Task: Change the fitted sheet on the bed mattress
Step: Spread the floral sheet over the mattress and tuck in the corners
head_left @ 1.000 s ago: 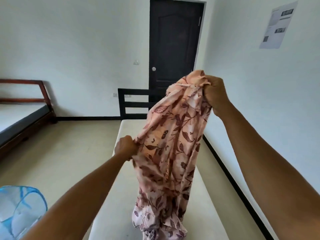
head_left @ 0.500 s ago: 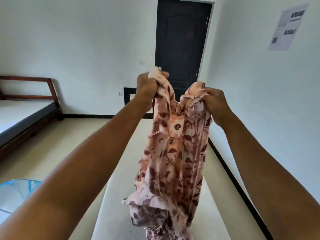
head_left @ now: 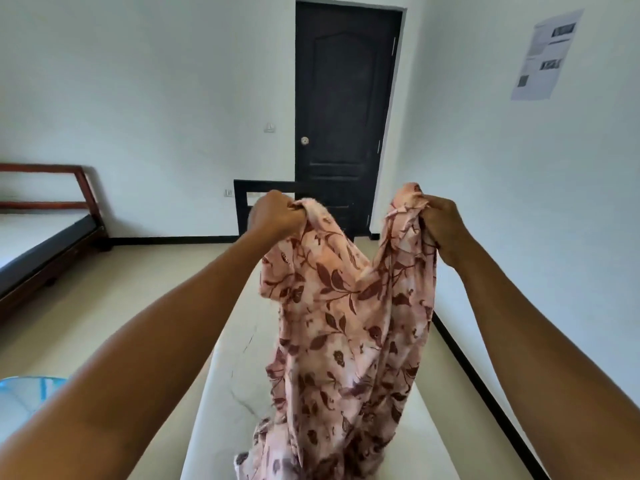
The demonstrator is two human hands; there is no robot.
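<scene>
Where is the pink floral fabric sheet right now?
In the head view, the pink floral sheet hangs centre frame, gripped at its top by the left hand and right hand, over the bare cream mattress.

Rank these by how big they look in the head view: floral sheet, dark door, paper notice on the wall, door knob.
1. floral sheet, though being close to the camera makes it look bigger
2. dark door
3. paper notice
4. door knob

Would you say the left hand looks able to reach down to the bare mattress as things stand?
Probably not yet: the left hand grips the floral sheet, held up above the mattress; nothing else blocks the way.
</scene>
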